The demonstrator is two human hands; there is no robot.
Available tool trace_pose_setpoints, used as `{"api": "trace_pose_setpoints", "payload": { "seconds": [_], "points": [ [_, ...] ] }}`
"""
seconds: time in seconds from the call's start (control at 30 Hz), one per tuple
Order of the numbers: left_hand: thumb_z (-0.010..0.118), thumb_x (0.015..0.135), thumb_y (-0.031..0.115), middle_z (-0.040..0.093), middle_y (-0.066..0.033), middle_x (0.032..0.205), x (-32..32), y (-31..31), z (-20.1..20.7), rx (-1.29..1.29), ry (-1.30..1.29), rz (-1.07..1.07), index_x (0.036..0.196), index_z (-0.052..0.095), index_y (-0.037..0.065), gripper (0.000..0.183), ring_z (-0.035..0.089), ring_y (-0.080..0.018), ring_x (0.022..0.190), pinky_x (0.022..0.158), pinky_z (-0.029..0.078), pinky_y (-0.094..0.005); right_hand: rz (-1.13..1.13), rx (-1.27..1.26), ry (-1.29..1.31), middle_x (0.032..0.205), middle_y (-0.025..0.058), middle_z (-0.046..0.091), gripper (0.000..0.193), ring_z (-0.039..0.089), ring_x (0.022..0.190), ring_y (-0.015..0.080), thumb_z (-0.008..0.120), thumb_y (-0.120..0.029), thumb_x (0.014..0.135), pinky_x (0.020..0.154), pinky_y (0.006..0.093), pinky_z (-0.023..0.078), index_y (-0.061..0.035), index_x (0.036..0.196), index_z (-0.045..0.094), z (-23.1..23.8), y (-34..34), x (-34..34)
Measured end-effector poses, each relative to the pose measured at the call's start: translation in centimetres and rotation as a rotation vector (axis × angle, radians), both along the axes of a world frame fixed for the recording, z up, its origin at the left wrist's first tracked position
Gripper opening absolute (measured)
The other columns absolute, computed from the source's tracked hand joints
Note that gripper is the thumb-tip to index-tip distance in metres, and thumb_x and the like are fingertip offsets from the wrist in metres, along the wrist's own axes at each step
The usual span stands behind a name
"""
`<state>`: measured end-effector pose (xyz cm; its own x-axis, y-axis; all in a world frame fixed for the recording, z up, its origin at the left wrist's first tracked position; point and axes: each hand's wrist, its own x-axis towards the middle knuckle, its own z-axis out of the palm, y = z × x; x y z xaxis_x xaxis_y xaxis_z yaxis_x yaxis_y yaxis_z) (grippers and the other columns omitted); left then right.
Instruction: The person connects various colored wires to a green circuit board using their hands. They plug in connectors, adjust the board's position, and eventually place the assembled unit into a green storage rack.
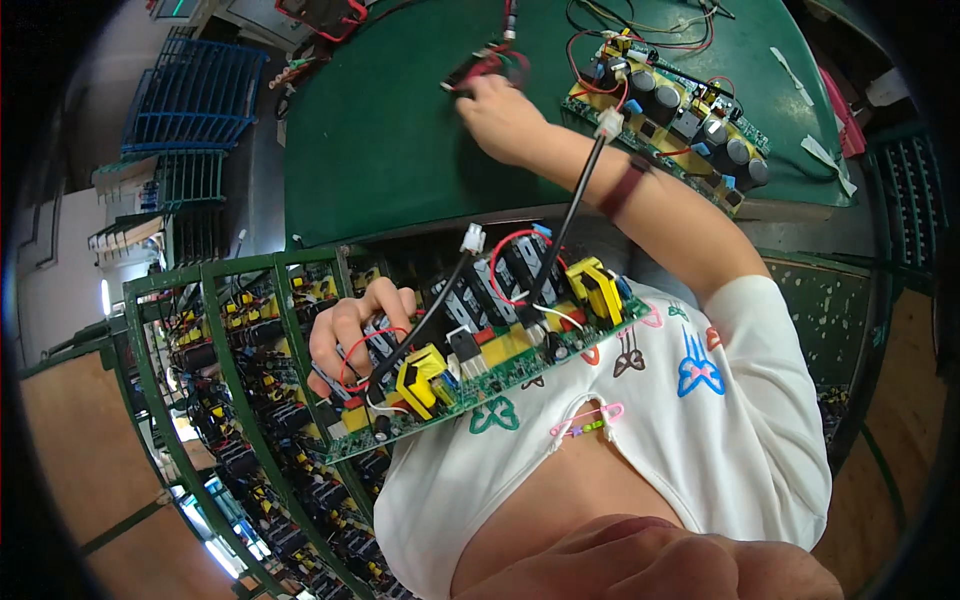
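Observation:
My left hand (355, 330) grips the left end of a green circuit board (500, 370). The board is held tilted in front of my white shirt and carries yellow transformers, grey heat sinks and capacitors. Two black cables with white plugs (473, 238) rise from it; one crosses in front of my right forearm. Over the table, my right hand (500, 120) is closed on a bundle of red and black leads (487, 68). Its fingertips are partly hidden and slightly blurred. A second circuit board (680, 120), with round capacitors and wires, lies on the table beyond my right forearm.
The green tabletop (370, 150) spans the far side. A red-edged device (325, 15) sits at its far left. A green metal rack (210, 330) packed with similar boards stands at my left. Blue racks (195, 95) stand farther left. White strips (828, 165) lie near the table's right edge.

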<state>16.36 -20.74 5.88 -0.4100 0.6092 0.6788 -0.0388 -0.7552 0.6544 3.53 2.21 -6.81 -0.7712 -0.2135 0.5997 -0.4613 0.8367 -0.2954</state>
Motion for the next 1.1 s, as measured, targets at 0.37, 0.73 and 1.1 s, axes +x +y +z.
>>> {"api": "trace_pose_setpoints", "payload": {
  "seconds": [0.37,0.73,1.1],
  "points": [
    [0.074,0.085,0.048,0.060,0.0044,0.085,1.9,-1.8,0.0,0.005,-0.078,0.210,0.069,0.063,0.020,0.035,0.047,-0.0322,0.091,0.077,0.039,-0.0415,0.380,0.181,-0.438,0.111,0.0122,0.057,0.021,0.056,0.114,0.0320,0.063,-0.004,0.080,0.087,0.0421,0.053,-0.0014,0.100,0.059,4.6,7.5,12.2],
    [0.059,0.095,0.040,0.061,-0.0070,0.116,-2.5,-8.2,-2.9,0.264,-0.677,0.274,0.105,0.056,0.008,0.034,0.052,-0.0294,0.113,0.104,0.036,-0.0472,-0.121,0.149,-0.501,0.109,0.0128,0.061,0.062,0.062,0.097,0.0372,0.077,-0.020,0.081,0.079,0.0439,0.050,-0.0162,0.136,0.050,10.4,25.1,21.1],
    [0.064,0.092,0.044,0.062,-0.0059,0.113,-0.6,-14.3,2.3,0.374,-0.528,0.629,0.104,0.062,0.012,0.034,0.051,-0.0296,0.110,0.100,0.038,-0.0483,0.067,0.203,-0.679,0.121,0.0202,0.061,0.086,0.061,0.101,0.0440,0.085,-0.010,0.066,0.081,0.0474,0.050,-0.0127,0.141,0.043,8.3,27.7,18.5]
  ]
}}
